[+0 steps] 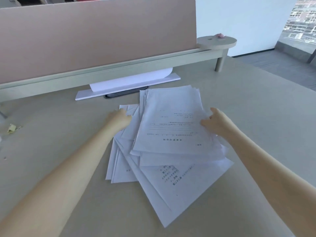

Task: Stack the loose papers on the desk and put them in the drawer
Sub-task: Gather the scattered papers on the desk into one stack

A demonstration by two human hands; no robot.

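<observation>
- We see the loose papers (164, 144) lying in an untidy, fanned heap on the desk (239, 106), in front of the pink divider panel (95, 35).
- Our left hand (119, 118) rests on the heap's left edge, its fingers tucked among the sheets.
- Our right hand (216, 121) grips the right edge of the top printed sheets.
- A white strip (128, 88) lies between the heap and the panel.

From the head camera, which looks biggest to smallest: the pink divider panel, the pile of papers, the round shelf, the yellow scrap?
1. Pink divider panel
2. Pile of papers, though nearness to the camera enlarges it
3. Round shelf
4. Yellow scrap
</observation>
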